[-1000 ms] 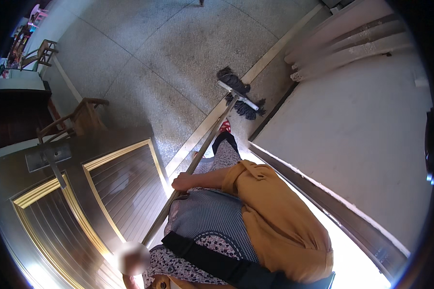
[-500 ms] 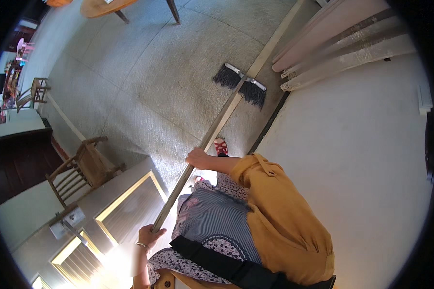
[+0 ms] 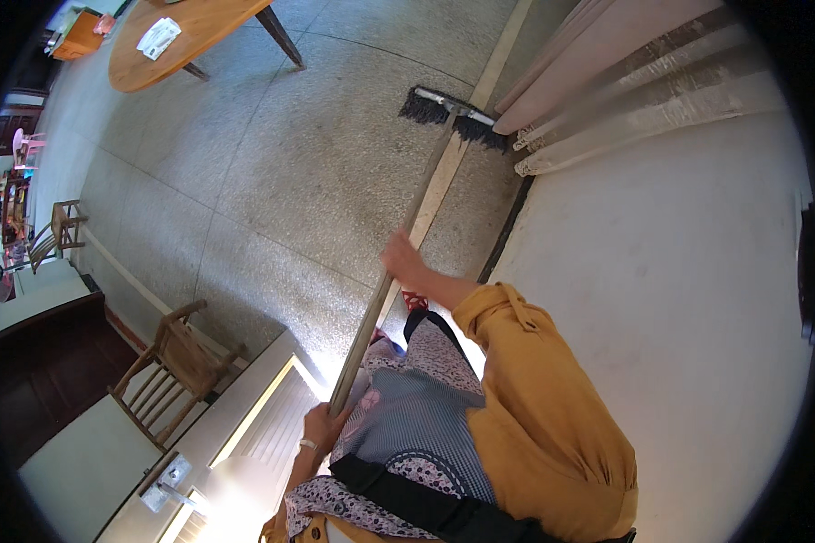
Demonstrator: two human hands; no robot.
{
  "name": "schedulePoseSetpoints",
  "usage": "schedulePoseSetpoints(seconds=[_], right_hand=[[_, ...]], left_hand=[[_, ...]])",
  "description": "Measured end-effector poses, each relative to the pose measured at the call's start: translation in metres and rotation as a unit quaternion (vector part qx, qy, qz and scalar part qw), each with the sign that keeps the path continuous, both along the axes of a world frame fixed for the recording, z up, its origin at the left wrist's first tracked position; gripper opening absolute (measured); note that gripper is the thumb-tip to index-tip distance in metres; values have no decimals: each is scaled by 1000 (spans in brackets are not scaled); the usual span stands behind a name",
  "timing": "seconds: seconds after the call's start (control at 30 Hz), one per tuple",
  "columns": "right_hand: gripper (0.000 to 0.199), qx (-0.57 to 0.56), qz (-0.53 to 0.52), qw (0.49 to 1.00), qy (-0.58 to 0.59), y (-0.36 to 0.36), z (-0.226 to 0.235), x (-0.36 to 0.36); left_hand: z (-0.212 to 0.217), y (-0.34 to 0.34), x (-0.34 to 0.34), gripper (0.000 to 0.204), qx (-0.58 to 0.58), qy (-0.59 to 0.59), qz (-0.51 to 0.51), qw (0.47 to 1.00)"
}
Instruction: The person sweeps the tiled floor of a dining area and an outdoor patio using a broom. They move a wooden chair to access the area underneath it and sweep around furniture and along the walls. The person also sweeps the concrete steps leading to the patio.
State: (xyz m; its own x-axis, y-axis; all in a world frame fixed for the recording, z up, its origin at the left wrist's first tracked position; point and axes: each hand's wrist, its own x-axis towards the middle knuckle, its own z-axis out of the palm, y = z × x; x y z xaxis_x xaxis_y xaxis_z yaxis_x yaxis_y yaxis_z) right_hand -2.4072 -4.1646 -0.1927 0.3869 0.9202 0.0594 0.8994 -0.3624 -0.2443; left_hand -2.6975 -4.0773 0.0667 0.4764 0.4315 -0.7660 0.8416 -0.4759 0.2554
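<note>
A mop with a long wooden handle (image 3: 373,312) slants away from me across the floor. Its dark grey string head (image 3: 455,116), held in a silver metal clamp, lies on the floor at the far end, close to the curtain hem. My right hand (image 3: 402,257) is wrapped round the middle of the handle. Lower down, near the handle's top end, my left hand (image 3: 324,425) grips it, with a pale band on the wrist. Both arms angle the mop forward, and one red sandal (image 3: 414,301) shows beneath the right forearm.
Long pale pink curtains (image 3: 598,90) hang beside a white wall (image 3: 652,262) on the right. An oval wooden table (image 3: 195,45) stands far left. A wooden chair (image 3: 186,357) sits beside a panelled door (image 3: 267,412) with a metal handle. Another chair (image 3: 61,231) is farther back.
The mop head has moved forward, nearer the curtain. Both hands have gone forward and right with the handle. The view has shifted, showing more of the table.
</note>
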Motion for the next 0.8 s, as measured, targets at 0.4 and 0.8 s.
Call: schedulePoseSetpoints(seconds=[0.4, 0.8], right_hand=[[13, -22, 19, 988, 151, 101, 45, -65], [13, -70, -31, 994, 81, 120, -9, 182]], left_hand=[[78, 124, -16, 54, 67, 222, 33, 972], [12, 174, 213, 54, -29, 14, -24, 999]])
